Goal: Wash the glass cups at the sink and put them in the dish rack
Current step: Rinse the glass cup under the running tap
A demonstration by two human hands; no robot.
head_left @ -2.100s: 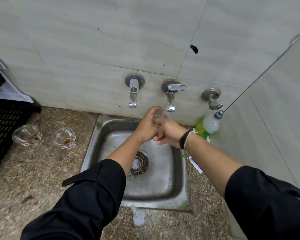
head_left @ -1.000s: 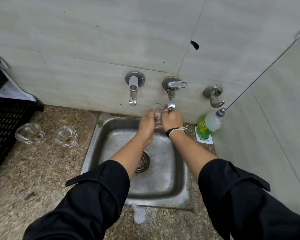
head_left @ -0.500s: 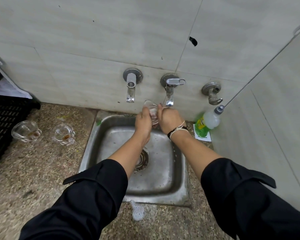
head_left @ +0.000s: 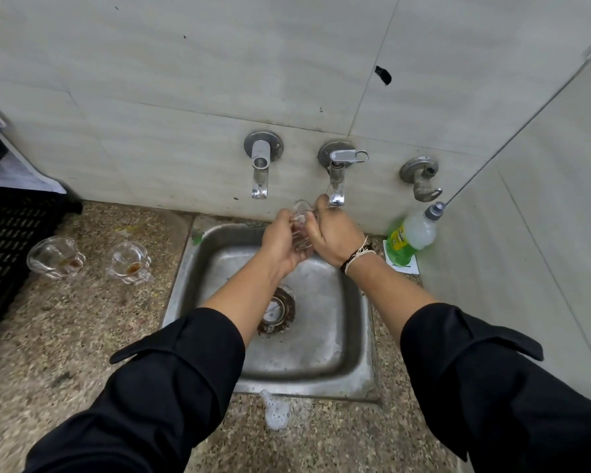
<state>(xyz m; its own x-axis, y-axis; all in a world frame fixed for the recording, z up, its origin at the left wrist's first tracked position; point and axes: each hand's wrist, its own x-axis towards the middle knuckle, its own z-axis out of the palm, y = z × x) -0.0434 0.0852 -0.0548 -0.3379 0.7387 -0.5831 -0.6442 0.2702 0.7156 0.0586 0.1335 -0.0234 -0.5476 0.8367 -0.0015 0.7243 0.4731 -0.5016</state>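
A clear glass cup (head_left: 300, 222) is held between both hands over the steel sink (head_left: 352, 349), just below and left of the middle tap (head_left: 336, 186). My left hand (head_left: 282, 242) grips the cup from the left. My right hand (head_left: 333, 233) wraps round it from the right, fingers curled on the glass. Most of the cup is hidden by the fingers. Two more glass cups (head_left: 56, 256) (head_left: 129, 261) with brown dregs stand on the counter left of the sink. The black dish rack (head_left: 4, 240) sits at the far left edge.
A left tap (head_left: 260, 169) and a third wall fitting (head_left: 422, 180) project from the tiled wall. A green soap bottle (head_left: 410, 237) leans in the right corner. A patch of foam (head_left: 276, 413) lies on the speckled counter in front of the sink.
Both hands carried the cup up and back, close under the middle tap, and the right hand turned round the glass. The two cups on the counter have not moved.
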